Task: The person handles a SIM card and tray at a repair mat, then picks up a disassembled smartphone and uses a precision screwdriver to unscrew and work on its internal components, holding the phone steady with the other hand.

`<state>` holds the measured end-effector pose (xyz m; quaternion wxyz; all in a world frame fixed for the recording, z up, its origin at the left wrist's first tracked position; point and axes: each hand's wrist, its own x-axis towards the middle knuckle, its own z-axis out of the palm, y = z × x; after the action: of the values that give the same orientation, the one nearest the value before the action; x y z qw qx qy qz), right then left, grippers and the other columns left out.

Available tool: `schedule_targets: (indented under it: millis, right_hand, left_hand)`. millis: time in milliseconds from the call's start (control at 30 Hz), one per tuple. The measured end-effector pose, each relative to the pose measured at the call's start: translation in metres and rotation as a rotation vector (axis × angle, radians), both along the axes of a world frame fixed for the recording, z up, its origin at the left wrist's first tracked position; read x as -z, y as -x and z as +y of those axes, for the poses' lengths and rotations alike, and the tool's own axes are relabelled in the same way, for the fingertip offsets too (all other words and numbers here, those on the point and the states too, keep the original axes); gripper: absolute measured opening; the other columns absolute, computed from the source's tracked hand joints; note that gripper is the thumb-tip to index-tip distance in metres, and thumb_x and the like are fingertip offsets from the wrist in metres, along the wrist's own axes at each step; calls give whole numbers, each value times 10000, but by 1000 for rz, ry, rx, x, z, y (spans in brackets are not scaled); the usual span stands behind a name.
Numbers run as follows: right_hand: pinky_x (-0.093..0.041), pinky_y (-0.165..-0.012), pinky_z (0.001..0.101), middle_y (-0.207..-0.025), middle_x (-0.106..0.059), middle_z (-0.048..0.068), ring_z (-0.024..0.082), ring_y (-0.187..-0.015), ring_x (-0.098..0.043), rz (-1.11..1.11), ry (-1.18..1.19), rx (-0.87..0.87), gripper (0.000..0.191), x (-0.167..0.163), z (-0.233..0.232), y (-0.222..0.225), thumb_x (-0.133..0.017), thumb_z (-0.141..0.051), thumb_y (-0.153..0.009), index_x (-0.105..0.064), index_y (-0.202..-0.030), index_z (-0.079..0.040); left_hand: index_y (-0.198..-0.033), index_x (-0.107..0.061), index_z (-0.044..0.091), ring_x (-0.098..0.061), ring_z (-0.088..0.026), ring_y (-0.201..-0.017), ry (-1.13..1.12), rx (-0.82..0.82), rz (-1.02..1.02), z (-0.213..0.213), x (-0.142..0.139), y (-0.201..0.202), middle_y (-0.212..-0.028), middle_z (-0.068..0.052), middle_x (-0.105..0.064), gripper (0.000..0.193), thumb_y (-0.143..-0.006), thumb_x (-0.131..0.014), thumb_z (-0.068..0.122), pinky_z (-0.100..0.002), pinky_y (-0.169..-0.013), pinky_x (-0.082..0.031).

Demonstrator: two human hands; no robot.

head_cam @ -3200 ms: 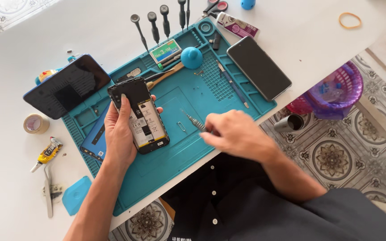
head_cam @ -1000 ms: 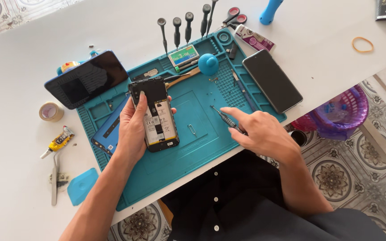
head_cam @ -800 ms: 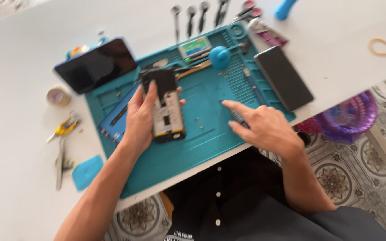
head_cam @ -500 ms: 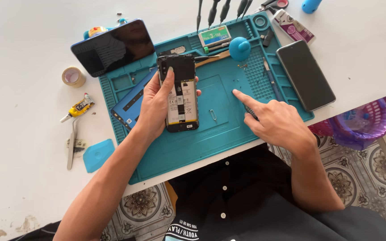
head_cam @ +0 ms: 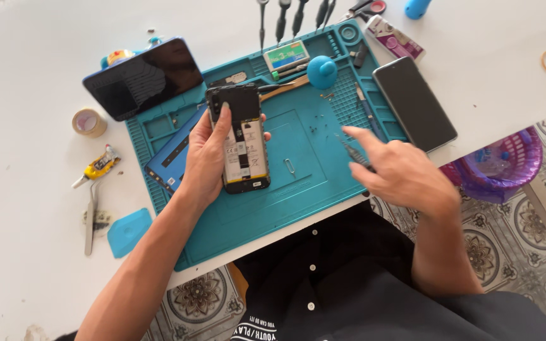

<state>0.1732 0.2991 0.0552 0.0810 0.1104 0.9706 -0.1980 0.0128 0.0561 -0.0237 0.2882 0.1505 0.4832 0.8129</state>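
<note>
The left hand [head_cam: 206,158] grips an opened phone [head_cam: 242,142], back cover off, at frame centre above the teal work mat [head_cam: 298,189]. The right hand [head_cam: 402,173], right of centre, pinches a thin screwdriver [head_cam: 351,150], forefinger extended. A dark phone [head_cam: 414,103] lies at upper right of the mat. A tape roll [head_cam: 88,122] sits at the left on the white table [head_cam: 33,252].
</note>
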Motion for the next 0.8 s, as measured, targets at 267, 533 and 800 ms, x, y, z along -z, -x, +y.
schedule_targets:
  millis: [267, 533, 800]
  right_hand:
    - [-493, -561, 416, -549, -664, 114, 272, -523, -644, 24, -46, 370, 346, -25, 44, -40, -661, -323, -927, -685, -1205, -117]
    - [-528, -663, 427, -575, -676, 132, 290, -593, -699, -39, -56, 473, 300, -16, 45, -40, -652, -370, -928, -766, -1106, -156]
    - [-538, -733, 476, -659, -689, 160, 360, -723, -707, 22, -203, 485, 293, -6, 44, -31, -681, -361, -930, -746, -1020, -91]
  left_hand:
    - [-1246, -602, 76, -767, -282, -951, 1, -5, 0, 6, -2, -4, -1139, -180, -729, 334, -1092, -496, 353, -425, -723, -672]
    - [-1259, -608, 97, -762, -277, -954, 26, -12, -34, 10, -7, -7, -1122, -166, -730, 329, -1084, -488, 348, -412, -726, -665]
    - [-1247, -608, 92, -763, -287, -961, 26, -18, -51, 9, -5, -7, -1121, -169, -730, 318, -1083, -506, 345, -417, -741, -665]
